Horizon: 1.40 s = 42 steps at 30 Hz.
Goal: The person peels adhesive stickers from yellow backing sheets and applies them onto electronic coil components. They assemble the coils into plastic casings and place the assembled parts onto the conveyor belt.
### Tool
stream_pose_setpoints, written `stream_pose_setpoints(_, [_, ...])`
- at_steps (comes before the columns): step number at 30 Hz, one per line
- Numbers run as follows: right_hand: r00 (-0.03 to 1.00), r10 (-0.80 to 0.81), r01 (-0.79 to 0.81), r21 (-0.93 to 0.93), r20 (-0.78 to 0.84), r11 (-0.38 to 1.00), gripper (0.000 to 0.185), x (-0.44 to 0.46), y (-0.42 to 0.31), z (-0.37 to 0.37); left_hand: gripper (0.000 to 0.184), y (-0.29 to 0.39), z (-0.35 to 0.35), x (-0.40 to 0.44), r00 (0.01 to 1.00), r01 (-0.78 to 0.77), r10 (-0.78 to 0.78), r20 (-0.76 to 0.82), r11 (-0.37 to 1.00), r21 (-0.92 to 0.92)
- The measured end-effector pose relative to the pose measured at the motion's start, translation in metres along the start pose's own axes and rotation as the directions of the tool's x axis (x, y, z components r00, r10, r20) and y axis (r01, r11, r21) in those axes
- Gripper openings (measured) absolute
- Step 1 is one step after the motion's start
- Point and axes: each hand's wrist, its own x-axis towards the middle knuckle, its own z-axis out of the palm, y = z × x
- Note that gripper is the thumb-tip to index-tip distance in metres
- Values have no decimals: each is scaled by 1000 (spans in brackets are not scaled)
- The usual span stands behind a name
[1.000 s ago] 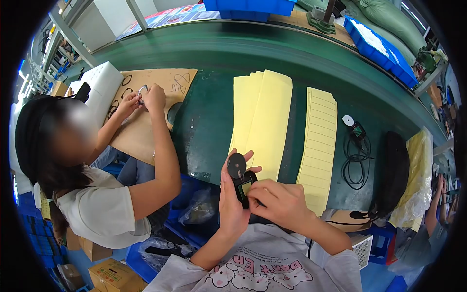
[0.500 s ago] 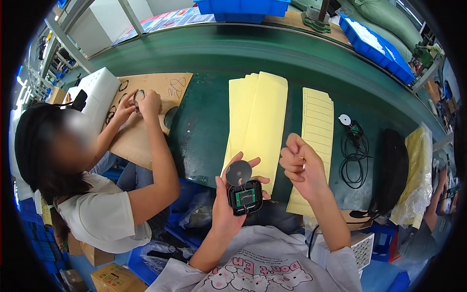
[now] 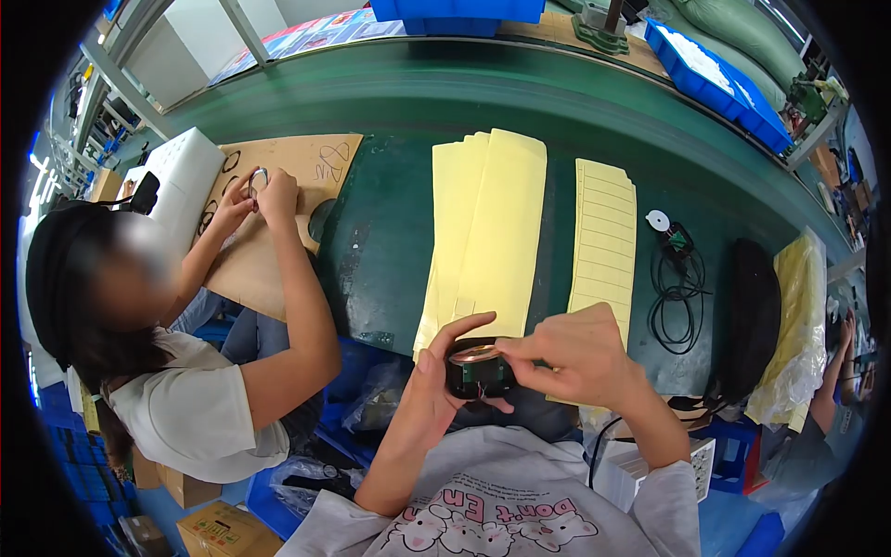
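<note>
My left hand [image 3: 429, 385] is closed around a small black housing [image 3: 479, 382], its thumb and fingers on either side of the case. Green circuit board shows in part inside it. A round disc [image 3: 475, 353] with a shiny, coppery look sits tilted at the housing's top. My right hand [image 3: 583, 360] has its fingers curled, with thumb and forefinger pinched at the disc's right edge. Whatever lies between those fingertips is too small or hidden to name.
Yellow paper sheets [image 3: 492, 223] and a narrower ruled yellow stack [image 3: 603, 241] lie ahead on the green table. To the right are a coiled black cable [image 3: 676, 306] and a black pouch [image 3: 750, 311]. At left a co-worker's hands [image 3: 264, 200] hold a ring over cardboard [image 3: 269, 265].
My right hand has moved down and left from above the ruled stack to the housing. The disc, earlier raised above the circuit board, now lies lower against the case, which has tilted.
</note>
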Motion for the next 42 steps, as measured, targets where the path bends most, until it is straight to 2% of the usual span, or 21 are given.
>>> stream_pose_setpoints(2, [999, -17, 20, -67, 39, 998, 15, -1, -7, -5, 72, 4, 5, 0, 1000, 10, -10, 0, 1000, 2])
stream_pose_setpoints(4, [997, -4, 12, -99, 78, 995, 16, -2, -10, -8, 70, 4, 3, -1, 1000, 21, -20, 13, 996, -85])
stream_pose_setpoints(6, [985, 147, -162, 184, 93, 969, 13, 2, -14, -12, 71, 2, 2, -1, 1000, -12, 14, 14, 994, -113])
stream_pose_setpoints(8, [917, 354, -398, 345, 185, 850, 11, 5, -15, -18, 73, -1, 0, -1, 996, -86, 86, 3, 993, -82])
stream_pose_setpoints(10, [746, 579, -666, 361, 330, 652, 10, 5, -13, -27, 76, 0, -2, -2, 995, -83, 88, 57, 994, -75])
stream_pose_setpoints(11, [694, 625, -719, 383, 357, 580, 21, 2, -11, -20, 75, -1, -4, -3, 992, -95, 99, 81, 995, -42])
stream_pose_setpoints(14, [657, 570, -754, 440, 494, 487, 24, 2, -8, -14, 71, -4, -9, -3, 982, -114, 116, 150, 993, -25])
stream_pose_setpoints(17, [637, 574, -760, 542, 514, 359, 27, 3, -7, -11, 63, -5, -8, -3, 984, -91, 101, 144, 993, -71])
stream_pose_setpoints(21, [643, 609, -744, 567, 464, 354, 27, -3, -5, -10, 50, 1, -3, -4, 993, 37, -20, 117, 988, -150])
stream_pose_setpoints(24, [646, 634, -744, 536, 425, 399, 25, -5, -7, -11, 45, -3, 2, -1, 999, 0, 11, 39, 963, -269])
stream_pose_setpoints(26, [670, 636, -730, 495, 382, 471, 23, -6, -9, -10, 42, -4, 3, 0, 1000, 13, -6, 29, 966, -257])
stream_pose_setpoints(33, [680, 657, -730, 385, 326, 565, 21, -4, -18, -13, 37, -2, 10, 1, 999, 6, -13, -40, 986, -166])
stream_pose_setpoints(39, [729, 634, -685, 281, 259, 673, 20, -4, -21, -12, 32, -3, 12, 3, 997, -68, 62, -47, 989, -133])
stream_pose_setpoints(42, [742, 629, -670, 233, 230, 705, 17, -3, -24, -12, 31, -2, 15, 3, 997, -53, 45, -60, 988, -146])
